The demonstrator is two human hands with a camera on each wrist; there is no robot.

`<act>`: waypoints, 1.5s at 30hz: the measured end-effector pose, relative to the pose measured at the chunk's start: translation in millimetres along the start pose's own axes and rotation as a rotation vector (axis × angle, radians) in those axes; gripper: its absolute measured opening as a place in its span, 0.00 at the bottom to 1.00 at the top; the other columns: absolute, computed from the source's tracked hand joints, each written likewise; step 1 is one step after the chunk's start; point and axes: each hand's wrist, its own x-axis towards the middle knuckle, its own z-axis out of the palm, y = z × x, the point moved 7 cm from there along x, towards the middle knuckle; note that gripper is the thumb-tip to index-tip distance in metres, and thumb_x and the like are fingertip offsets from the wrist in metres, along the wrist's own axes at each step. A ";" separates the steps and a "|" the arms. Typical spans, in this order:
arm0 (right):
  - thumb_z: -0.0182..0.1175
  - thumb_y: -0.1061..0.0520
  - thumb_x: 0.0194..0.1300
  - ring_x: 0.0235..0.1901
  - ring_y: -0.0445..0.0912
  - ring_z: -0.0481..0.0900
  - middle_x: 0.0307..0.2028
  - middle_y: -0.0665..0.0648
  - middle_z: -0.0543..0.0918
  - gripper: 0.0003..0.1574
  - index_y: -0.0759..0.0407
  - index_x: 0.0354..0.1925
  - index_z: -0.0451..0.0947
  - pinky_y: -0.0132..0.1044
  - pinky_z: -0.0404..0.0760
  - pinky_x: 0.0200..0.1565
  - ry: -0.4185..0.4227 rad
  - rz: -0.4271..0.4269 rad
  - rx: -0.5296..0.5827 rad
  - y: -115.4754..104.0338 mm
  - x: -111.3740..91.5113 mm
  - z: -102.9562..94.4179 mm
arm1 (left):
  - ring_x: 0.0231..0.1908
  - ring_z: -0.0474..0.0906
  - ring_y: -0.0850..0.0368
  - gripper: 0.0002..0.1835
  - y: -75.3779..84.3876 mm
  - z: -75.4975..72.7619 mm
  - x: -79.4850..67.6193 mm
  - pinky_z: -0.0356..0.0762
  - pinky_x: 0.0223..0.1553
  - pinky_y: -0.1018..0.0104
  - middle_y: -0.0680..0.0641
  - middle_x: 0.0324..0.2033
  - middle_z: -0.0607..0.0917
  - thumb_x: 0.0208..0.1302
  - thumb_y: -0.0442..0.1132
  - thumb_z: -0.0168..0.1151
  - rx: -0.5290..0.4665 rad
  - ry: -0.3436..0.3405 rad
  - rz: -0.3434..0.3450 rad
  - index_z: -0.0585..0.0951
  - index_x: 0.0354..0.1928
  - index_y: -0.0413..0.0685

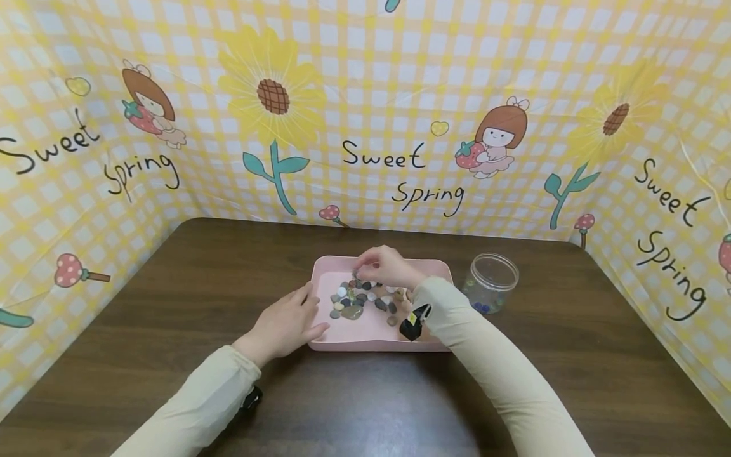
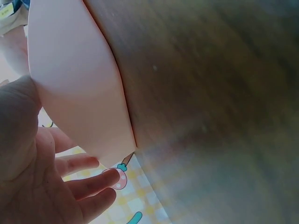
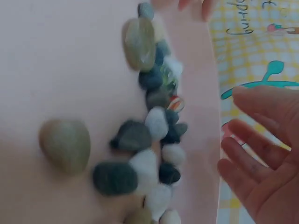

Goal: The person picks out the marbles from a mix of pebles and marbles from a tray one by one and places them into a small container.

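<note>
A pink tray (image 1: 377, 346) holds a cluster of smooth pebbles (image 1: 381, 304), grey, white and tan, with several glass marbles (image 3: 176, 103) among them. My left hand (image 1: 285, 324) rests at the tray's left side, thumb over the rim, fingers loosely spread along the outer wall. Above the tray's back part is my right hand (image 1: 391, 268), fingers slightly bent over the far edge of the pebbles. The right wrist view shows those fingers apart with no stone visible between them. A large tan pebble (image 3: 65, 145) lies apart from the cluster.
A clear round jar (image 1: 492, 282) with blue and greenish marbles in its bottom stands on the brown table (image 1: 354, 406), just right of the tray. Yellow checked cloth (image 1: 365, 82) with printed flowers encloses the back and sides.
</note>
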 end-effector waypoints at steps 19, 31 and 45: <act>0.63 0.64 0.56 0.35 0.41 0.75 0.38 0.56 0.85 0.11 0.61 0.40 0.83 0.27 0.74 0.39 -0.046 0.042 -0.137 12.3 14.6 28.8 | 0.61 0.69 0.38 0.32 2.3 -1.2 -0.8 0.71 0.59 0.49 0.32 0.65 0.65 0.63 0.56 0.53 -0.014 -0.002 0.002 0.74 0.58 0.35; 0.64 0.64 0.56 0.42 0.45 0.78 0.40 0.56 0.84 0.07 0.61 0.35 0.84 0.33 0.78 0.48 -0.022 0.009 -0.138 10.2 12.2 28.1 | 0.60 0.70 0.38 0.31 3.5 -3.5 -2.1 0.71 0.58 0.49 0.32 0.64 0.67 0.63 0.55 0.53 -0.011 0.005 0.013 0.74 0.57 0.34; 0.62 0.60 0.59 0.59 0.52 0.73 0.56 0.60 0.79 0.12 0.62 0.42 0.83 0.45 0.73 0.60 0.026 -0.026 -0.029 2.4 -2.1 -10.2 | 0.60 0.71 0.38 0.32 1.4 -2.0 -1.1 0.71 0.58 0.49 0.31 0.64 0.67 0.63 0.56 0.53 -0.008 0.019 0.013 0.74 0.57 0.35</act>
